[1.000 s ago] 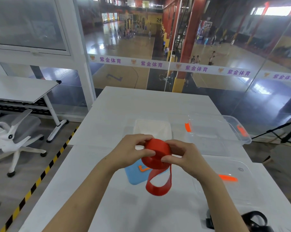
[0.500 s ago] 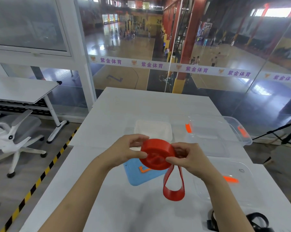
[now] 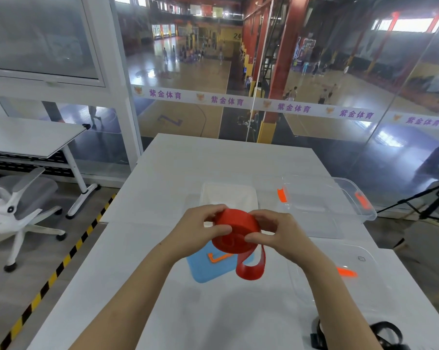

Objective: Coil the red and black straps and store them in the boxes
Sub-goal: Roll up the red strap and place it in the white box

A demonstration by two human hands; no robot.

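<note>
A person's two hands hold a red strap [image 3: 236,221] just above a white table [image 3: 213,160], the band wound into a thick, flat coil between them. The left hand [image 3: 198,228] grips the coil's left side, thumb curled across its face and fingers curled over its top edge. The right hand [image 3: 284,233] pinches the right side with thumb and fingertips. One short tail hangs from the coil's lower right in a loose loop, over the corner of a blue lid [image 3: 206,271] that lies flat on the table.

Beyond the hands sits a shallow white box [image 3: 228,198]; to its right stands a clear box [image 3: 314,198] with orange latches, open at the top. A clear lid [image 3: 364,281] with an orange clip lies near the right forearm. At the frame's bottom right edge rests a black strap [image 3: 387,332] – it appears loosely looped, though the forearm and the frame edge cut it off. A white office chair [image 3: 24,198] stands on the floor to the left.
</note>
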